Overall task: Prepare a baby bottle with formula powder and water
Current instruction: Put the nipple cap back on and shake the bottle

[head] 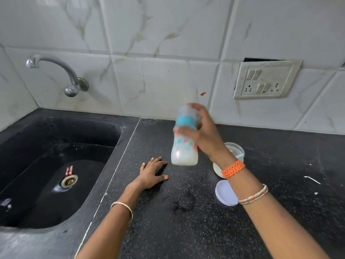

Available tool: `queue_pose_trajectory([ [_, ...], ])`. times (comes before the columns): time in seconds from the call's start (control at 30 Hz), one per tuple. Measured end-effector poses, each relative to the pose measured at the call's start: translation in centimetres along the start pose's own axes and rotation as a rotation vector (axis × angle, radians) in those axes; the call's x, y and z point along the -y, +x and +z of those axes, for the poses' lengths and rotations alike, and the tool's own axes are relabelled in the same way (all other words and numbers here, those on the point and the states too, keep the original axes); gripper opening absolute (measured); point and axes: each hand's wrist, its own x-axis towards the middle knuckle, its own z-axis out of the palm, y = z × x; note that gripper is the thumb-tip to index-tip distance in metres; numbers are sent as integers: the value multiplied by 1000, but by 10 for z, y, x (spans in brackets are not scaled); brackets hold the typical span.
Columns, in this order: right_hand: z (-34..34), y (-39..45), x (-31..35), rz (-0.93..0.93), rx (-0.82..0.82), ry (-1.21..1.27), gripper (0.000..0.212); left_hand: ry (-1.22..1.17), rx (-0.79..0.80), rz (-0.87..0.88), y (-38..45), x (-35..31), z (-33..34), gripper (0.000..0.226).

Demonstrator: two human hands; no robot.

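The right hand grips the bottle by its upper half, fingers wrapped over the capped top and teal collar, and holds it in the air above the counter, well right of the sink. The bottle's long axis stands nearly upright, cap slightly toward the wall, with milky liquid pooled at its base; its blur suggests shaking. The left hand lies flat and empty on the counter just below-left of the bottle, nearer its base, while the tub and lid sit right of the bottle.
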Motion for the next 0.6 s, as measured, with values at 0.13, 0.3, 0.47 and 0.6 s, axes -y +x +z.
queue_pose_trajectory([
  [0.13, -2, 10, 9, 93, -754, 775, 56, -5, 6, 0, 1, 0, 0, 60],
  [0.3, -1, -4, -6, 434, -91, 462, 40, -6, -1, 1, 2, 3, 1, 60],
  [0.47, 0, 4, -8, 208, -640, 960, 32, -10, 1, 4, 0, 1, 2, 60],
  [0.6, 5, -16, -25, 364, -72, 327, 45, 1, 3, -15, -3, 3, 6, 60],
])
